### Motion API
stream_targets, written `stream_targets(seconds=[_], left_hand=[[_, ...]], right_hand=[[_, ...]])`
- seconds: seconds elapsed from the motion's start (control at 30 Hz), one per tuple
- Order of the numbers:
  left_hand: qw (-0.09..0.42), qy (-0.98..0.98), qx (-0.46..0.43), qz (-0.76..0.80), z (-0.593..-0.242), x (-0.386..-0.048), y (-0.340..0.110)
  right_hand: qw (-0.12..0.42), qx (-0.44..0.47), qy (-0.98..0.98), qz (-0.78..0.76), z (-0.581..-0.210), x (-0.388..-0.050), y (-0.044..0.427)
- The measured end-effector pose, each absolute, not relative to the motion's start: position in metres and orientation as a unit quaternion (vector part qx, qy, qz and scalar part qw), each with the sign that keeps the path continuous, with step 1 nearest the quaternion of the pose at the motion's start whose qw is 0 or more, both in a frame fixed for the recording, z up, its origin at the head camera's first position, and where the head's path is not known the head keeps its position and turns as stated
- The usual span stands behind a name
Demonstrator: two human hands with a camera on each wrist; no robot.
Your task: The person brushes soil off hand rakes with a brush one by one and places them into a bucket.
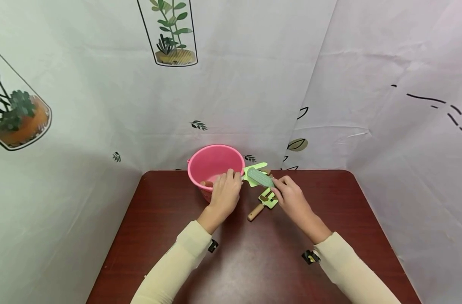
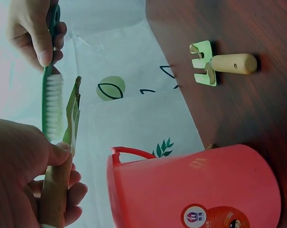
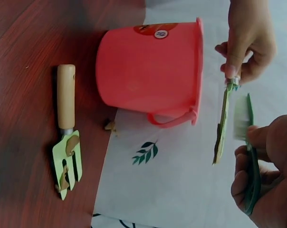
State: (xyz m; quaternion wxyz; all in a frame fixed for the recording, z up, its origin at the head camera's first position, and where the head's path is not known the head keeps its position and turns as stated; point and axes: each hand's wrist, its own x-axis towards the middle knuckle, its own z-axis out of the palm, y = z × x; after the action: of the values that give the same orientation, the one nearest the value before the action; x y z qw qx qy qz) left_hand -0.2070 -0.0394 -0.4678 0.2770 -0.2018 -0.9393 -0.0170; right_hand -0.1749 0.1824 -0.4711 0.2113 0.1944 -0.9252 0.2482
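Here's the surface (image 1: pixel 234 270), deep red-brown and wood-grained, pale glare across its near half, corners rounded at the far end! Up by that far edge stands the pink bucket (image 3: pixel 148 71), upright, mouth up, a sticker (image 3: pixel 150 29) on its side. To its right and nearer lies the fork (image 3: pixel 67 132), wooden handle (image 3: pixel 66 97) angled to the near side, light-green three-tined head pointing away, brown clumps (image 3: pixel 72 145) on it. And near the bucket's base, a small brown lump (image 3: pixel 110 126)!
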Motion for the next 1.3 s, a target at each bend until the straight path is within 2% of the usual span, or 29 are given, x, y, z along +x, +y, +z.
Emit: stream_targets(seconds=[0.37, 0.8, 0.97, 1.3], left_hand=[[0.27, -0.945, -0.186, -0.01, -0.474, -0.205, -0.034], [0.285, -0.94, -0.188, -0.01, -0.475, -0.204, -0.034], [0.293, -0.936, -0.192, -0.009, -0.475, -0.204, -0.036], [0.274, -0.942, -0.194, -0.021, -0.473, -0.201, -0.037]], right_hand=[[0.223, 0.166, -0.929, 0.243, -0.477, -0.175, 0.17], [0.258, 0.147, -0.924, 0.24, -0.481, -0.182, 0.186], [0.257, 0.136, -0.926, 0.24, -0.481, -0.184, 0.195], [0.242, 0.119, -0.93, 0.251, -0.485, -0.185, 0.204]])
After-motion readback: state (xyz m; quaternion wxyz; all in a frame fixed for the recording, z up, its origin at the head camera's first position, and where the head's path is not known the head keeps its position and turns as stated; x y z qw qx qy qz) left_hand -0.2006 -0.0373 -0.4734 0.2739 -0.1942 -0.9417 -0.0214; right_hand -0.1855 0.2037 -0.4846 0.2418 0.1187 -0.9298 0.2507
